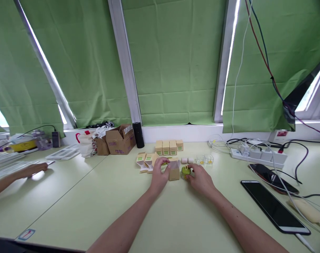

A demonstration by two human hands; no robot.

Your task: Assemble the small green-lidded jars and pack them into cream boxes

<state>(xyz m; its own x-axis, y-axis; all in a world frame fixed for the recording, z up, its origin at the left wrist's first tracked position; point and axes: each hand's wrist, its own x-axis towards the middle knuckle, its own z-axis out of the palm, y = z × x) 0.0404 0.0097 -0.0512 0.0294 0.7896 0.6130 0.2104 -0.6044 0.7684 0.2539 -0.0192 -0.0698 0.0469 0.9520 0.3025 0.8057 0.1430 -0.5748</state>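
Note:
A small open cardboard box stands upright on the table between my hands. My left hand is closed at its left side, finger and thumb at the edge; a bit of green shows behind those fingers. In my right hand is a small green-topped jar with a loop on top, pinched just right of the box. Two opened cartons with green labels lie left of my left hand. Behind, several closed small boxes form a row. Two white-pink rolls and clear glass cups sit behind my right hand.
A power strip with cables and two phones lie to the right. At the back left stand a brown carton, a black cylinder and a cloth bag. Another person's hand rests at far left near white trays.

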